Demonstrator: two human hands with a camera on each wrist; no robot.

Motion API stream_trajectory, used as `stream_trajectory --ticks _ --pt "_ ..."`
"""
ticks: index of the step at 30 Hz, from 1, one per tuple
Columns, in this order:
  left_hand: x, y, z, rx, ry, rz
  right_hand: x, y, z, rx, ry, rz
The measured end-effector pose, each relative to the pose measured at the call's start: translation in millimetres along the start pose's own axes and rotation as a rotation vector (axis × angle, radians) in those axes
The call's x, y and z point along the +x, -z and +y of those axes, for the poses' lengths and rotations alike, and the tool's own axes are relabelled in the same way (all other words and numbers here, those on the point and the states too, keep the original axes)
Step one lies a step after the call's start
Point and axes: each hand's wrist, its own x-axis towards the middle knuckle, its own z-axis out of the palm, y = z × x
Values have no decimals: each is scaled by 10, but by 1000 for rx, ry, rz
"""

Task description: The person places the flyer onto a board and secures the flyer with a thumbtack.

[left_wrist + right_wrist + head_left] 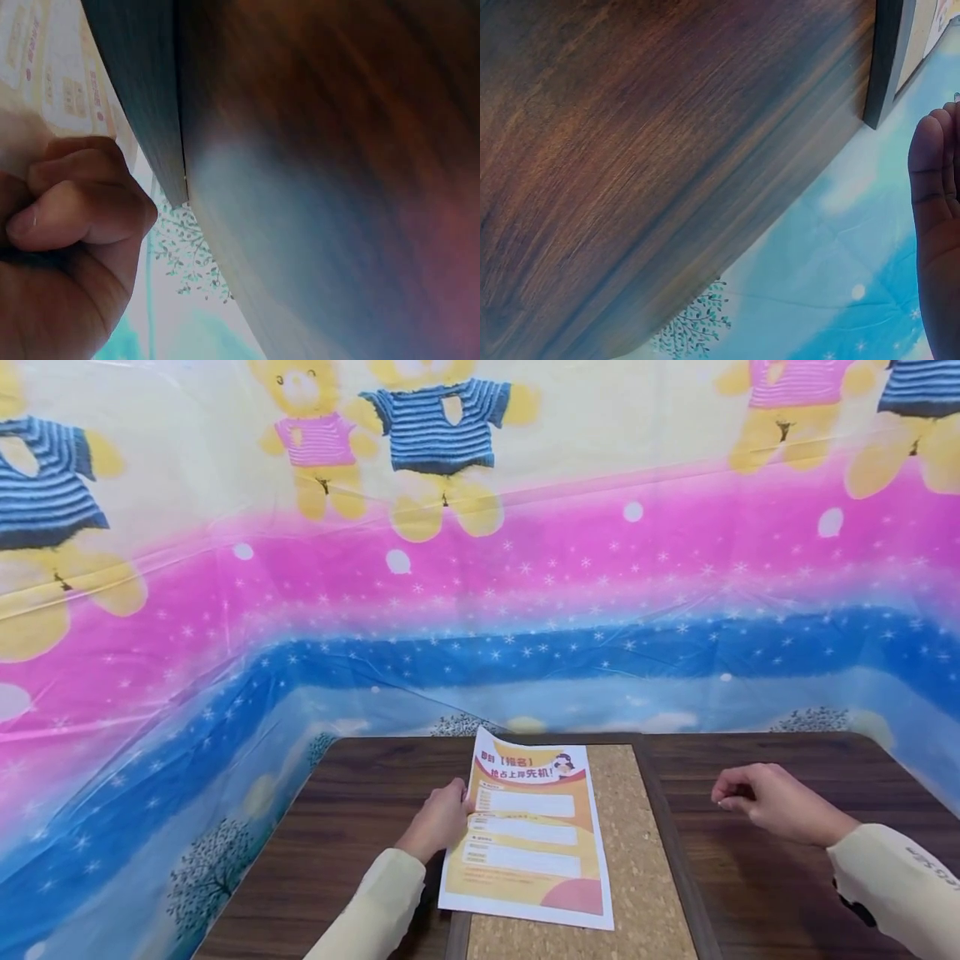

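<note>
A printed flyer (525, 835), white-edged with yellow, orange and pink areas, lies over a cork board (637, 860) with a dark wooden frame. My left hand (442, 814) grips the flyer's left edge, and its upper left corner lifts up. In the left wrist view the fingers of that hand (82, 202) are curled beside the flyer (67, 67). To the right of the board, my right hand (776, 797) is held over the table with thumb and fingers bent together. A small shiny thing (957, 97) shows at its fingertips, cut off by the right wrist view's edge.
Dark wood-grain table surface (750, 893) extends on both sides of the board's raised frame (670, 827). A cloth backdrop (562, 577) with bears, snowflakes and trees hangs closely behind the table and along its left side.
</note>
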Motion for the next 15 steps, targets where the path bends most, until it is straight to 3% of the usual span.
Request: stream_trajectory --ticks 10,15 --pt "-61 -85 120 12 -132 -87 43 -30 -20 19 11 -12" --pt "-125 -114 171 -12 -151 -130 96 -45 -47 26 17 -11"
